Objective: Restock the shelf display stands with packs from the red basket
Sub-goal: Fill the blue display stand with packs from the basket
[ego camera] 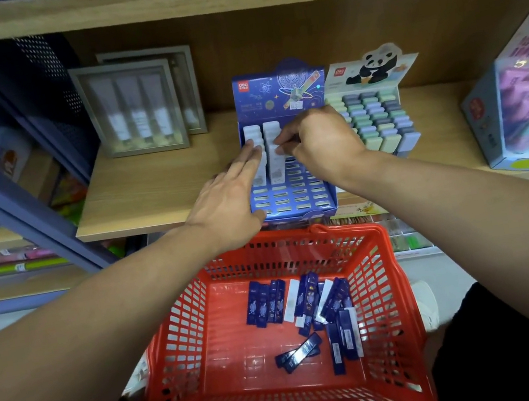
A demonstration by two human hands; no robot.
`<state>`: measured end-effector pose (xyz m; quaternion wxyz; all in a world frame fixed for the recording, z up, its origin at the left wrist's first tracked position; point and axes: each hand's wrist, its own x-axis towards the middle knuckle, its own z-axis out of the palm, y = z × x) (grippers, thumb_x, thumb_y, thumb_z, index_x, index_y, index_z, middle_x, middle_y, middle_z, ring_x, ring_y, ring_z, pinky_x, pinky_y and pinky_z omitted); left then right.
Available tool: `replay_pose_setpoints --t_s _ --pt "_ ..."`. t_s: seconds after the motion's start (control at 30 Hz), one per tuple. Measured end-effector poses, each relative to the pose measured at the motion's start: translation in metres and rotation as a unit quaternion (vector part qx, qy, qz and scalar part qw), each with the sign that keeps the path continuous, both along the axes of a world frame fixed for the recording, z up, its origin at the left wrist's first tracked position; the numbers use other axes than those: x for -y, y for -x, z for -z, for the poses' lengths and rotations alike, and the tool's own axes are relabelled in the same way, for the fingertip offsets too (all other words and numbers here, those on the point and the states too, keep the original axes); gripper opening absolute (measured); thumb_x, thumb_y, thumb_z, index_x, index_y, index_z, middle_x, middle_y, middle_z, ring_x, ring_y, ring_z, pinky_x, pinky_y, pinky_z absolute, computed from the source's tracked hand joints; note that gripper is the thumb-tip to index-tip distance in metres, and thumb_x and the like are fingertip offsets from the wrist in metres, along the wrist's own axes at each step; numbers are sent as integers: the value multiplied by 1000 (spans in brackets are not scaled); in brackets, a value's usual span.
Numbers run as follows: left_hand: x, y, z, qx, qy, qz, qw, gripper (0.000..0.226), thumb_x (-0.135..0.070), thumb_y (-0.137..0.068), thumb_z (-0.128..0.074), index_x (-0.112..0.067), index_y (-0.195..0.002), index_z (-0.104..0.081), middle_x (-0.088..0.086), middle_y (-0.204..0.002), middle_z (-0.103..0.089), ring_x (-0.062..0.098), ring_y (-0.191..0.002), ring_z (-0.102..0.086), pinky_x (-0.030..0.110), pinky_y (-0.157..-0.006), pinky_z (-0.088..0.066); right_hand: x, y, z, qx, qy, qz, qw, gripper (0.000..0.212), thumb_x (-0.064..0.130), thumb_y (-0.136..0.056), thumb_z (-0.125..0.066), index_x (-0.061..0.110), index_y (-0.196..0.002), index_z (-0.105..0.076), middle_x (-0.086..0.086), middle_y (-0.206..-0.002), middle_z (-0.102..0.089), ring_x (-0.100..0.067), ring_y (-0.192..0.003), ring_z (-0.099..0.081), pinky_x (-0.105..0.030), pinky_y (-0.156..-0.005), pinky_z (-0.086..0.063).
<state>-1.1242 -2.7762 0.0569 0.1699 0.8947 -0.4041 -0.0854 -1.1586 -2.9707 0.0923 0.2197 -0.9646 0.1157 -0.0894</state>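
Left hand [227,202]: flat, fingers straight, tips pressing on the left column of white packs [256,153] in the blue stand [291,192]. Right hand [320,143]: fingers curled down onto the top of the second column. It looks like it is pinching a pack into a slot, but the knuckles cover the contact, so I can't tell for sure.

Risks:
- Packs stand upright and close together. Too much push from the flat hand could tip the column or slide the stand back on the shelf [157,186].
- A pack seated crooked could jam a slot or knock its neighbour.
- Right wrist is just beside the pastel stand [379,123]; a sideways pull-out could knock its front row.
- Red basket [276,330] sits below the shelf edge; a dropped pack probably lands in it, or could miss.

Most slots are unfilled. Loose dark blue packs [308,308] lie on the basket floor.

Hard to see: the right fingertips, the slot under them, the stand's right columns behind the right hand, and pack print. Frames at left are blurred.
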Motion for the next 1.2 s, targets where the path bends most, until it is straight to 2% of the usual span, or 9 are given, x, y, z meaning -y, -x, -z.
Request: replay_pose_setpoints --t_s 0.37,0.47,0.53,0.6,0.67,0.73,0.83,0.93,1.2 --pt "1 1 2 -7 -8 2 1000 105 -30 -85 -72 -27 -161 1 -16 -167 12 20 -148 -30 37 -118 -30 -6 3 -2 -61 41 13 997 28 15 -94 -64 24 -119 -72 -1 -122 -66 -20 -111 -61 -27 -88 -46" --pt "0 4 5 28 73 -41 996 91 -22 -83 -70 -20 -159 -20 -1 -166 -18 23 -144 -38 40 -116 -35 -8 14 -6 -2 111 -32 993 24 25 -97 -62 25 -118 -72 1 -117 -70 -22 -106 -65 -33 -91 -52" --pt "-2 13 4 103 218 -90 966 46 -18 -84 -65 -13 -129 -55 6 -129 -59 24 -115 -56 36 -98 -44 -12 23 -11 59 112 -64 990 19 32 -97 -62 27 -110 -75 4 -106 -72 -19 -96 -66 -36 -85 -54" --pt "-4 31 3 136 300 -68 942 6 -18 -86 -64 -18 -87 -58 -3 -82 -58 18 -76 -54 30 -70 -42 -17 37 -19 63 63 -100 991 12 35 -93 -65 30 -97 -75 11 -83 -70 -8 -78 -64 -32 -73 -54" --pt "-4 56 16 113 205 52 971 19 -26 -88 -61 -22 -72 -51 -7 -66 -54 20 -60 -52 28 -57 -39 -18 55 -20 1 0 -147 989 8 31 -89 -68 29 -87 -76 14 -59 -62 -3 -60 -58 -20 -60 -47" --pt "-6 83 42 4 -68 181 981 17 -33 -91 -54 -21 -79 -53 -2 -78 -64 25 -69 -59 32 -64 -49 -14 72 -4 -129 -25 -193 972 10 26 -86 -69 29 -82 -78 19 -53 -60 3 -56 -58 -9 -53 -37" --pt "-19 95 100 -138 -359 195 902 25 -32 -92 -57 -15 -107 -66 8 -110 -69 30 -99 -64 36 -87 -54 -5 96 64 -387 35 -237 891 13 21 -86 -66 23 -85 -79 17 -74 -72 4 -69 -64 -19 -66 -51" --pt "-17 73 148 -177 -364 93 909 30 -32 -92 -58 -13 -114 -68 11 -119 -69 30 -109 -64 35 -90 -53 5 114 142 -503 155 -252 812 19 20 -92 -58 10 -101 -73 -4 -102 -72 -23 -94 -68 -30 -75 -55" --pt "31 98 264 -279 -284 -91 913 39 -19 -94 -51 -14 -133 -53 11 -138 -57 31 -128 -55 39 -105 -43 4 116 289 -474 -91 107 869 57 31 -88 -71 8 -137 -51 -11 -123 -65 -31 -110 -63 -32 -81 -49"
